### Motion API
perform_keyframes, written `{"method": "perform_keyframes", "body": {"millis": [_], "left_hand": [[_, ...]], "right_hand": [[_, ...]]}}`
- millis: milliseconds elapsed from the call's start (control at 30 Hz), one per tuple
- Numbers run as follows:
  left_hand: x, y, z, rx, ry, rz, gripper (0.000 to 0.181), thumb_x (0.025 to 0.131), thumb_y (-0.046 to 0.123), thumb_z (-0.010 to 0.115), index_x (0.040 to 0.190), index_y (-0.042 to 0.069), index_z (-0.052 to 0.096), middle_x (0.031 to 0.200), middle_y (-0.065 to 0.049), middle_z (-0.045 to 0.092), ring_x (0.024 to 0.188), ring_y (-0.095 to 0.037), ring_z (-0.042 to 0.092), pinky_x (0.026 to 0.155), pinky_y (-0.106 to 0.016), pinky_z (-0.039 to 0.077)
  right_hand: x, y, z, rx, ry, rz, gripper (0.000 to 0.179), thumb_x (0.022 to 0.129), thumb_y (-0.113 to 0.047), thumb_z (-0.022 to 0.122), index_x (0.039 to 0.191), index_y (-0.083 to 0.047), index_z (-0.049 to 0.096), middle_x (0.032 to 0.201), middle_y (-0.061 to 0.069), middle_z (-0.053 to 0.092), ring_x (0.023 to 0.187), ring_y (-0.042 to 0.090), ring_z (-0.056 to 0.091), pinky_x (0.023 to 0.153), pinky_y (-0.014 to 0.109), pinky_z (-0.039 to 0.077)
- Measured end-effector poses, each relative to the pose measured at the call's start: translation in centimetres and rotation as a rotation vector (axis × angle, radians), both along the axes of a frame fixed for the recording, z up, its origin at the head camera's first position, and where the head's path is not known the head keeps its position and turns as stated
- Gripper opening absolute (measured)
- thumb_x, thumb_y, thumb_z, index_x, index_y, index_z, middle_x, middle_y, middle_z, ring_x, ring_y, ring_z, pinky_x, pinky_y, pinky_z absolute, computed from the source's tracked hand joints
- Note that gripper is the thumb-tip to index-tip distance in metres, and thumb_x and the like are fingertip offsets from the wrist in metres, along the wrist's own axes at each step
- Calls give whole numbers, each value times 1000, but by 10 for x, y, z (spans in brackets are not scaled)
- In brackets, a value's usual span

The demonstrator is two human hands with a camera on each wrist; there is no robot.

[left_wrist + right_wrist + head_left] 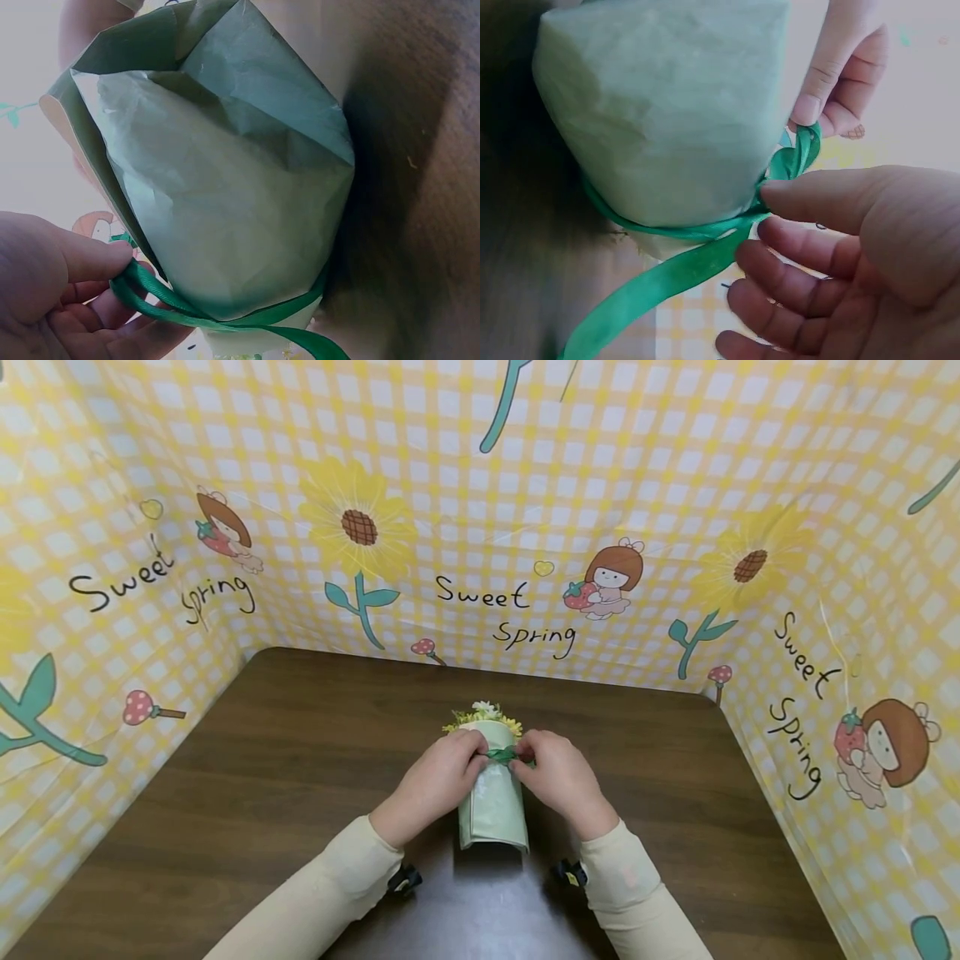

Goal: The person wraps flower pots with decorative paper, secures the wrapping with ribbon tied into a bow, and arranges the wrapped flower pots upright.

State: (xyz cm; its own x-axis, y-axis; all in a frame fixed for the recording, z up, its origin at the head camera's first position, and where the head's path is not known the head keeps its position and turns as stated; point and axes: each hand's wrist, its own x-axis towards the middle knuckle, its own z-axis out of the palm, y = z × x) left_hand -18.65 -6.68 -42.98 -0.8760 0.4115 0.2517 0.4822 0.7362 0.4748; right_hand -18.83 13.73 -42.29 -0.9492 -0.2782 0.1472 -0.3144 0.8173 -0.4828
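A bouquet wrapped in pale green paper [495, 810] lies on the table, its yellow and white flowers [484, 712] pointing away from me. Around its upper part runs a green ribbon [501, 755], with a loop and a loose tail. My left hand [441, 777] pinches the ribbon loop between thumb and fingers, on the left of the wrap. From the other side, my right hand [564, 777] holds the ribbon near the crossing between thumb and index finger [799, 244]; its other fingers are loosely bent. The folded paper end [225, 150] fills much of the left wrist view.
The dark wooden table [300, 777] spreads around the bouquet. A yellow checked cloth [465, 527] with printed flowers and lettering stands along the back and both sides. Black wrist camera mounts [405, 880] sit at both wrists.
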Motion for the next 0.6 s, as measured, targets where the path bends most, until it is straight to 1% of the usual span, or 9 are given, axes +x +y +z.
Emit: {"method": "perform_keyframes", "body": {"millis": [100, 233, 500, 600], "left_hand": [[0, 0, 0, 3, -14, 4, 6, 101, 15, 66, 96, 15, 63, 91, 2, 60, 79, -12, 54, 72, -30, 49], [-1, -1, 0, 13, -28, 8, 5, 101, 15, 66, 97, 15, 64, 91, 2, 60, 79, -12, 54, 71, -30, 49], [-1, -1, 0, 38, -23, -1, 5, 100, 13, 67, 96, 15, 64, 90, 2, 60, 78, -11, 54, 69, -29, 48], [-2, -2, 0, 43, -21, -3, 4, 99, 13, 68, 96, 14, 65, 91, 2, 60, 78, -11, 54, 69, -28, 49]], "right_hand": [[1, 1, 3, 15, -12, -17, 8, 93, -20, 76, 87, -17, 70, 80, -5, 65, 67, 11, 56, 61, 30, 49], [1, 2, 4, -48, -36, -6, 11, 94, -17, 73, 85, -18, 69, 75, -7, 62, 64, 12, 54, 59, 29, 47], [-1, 3, 2, -248, -61, 0, 5, 96, -17, 71, 92, -15, 68, 85, -4, 67, 74, 13, 59, 66, 30, 51], [0, 2, 3, -313, -62, -2, 4, 96, -18, 71, 93, -17, 68, 87, -5, 68, 78, 14, 61, 70, 31, 53]]}}
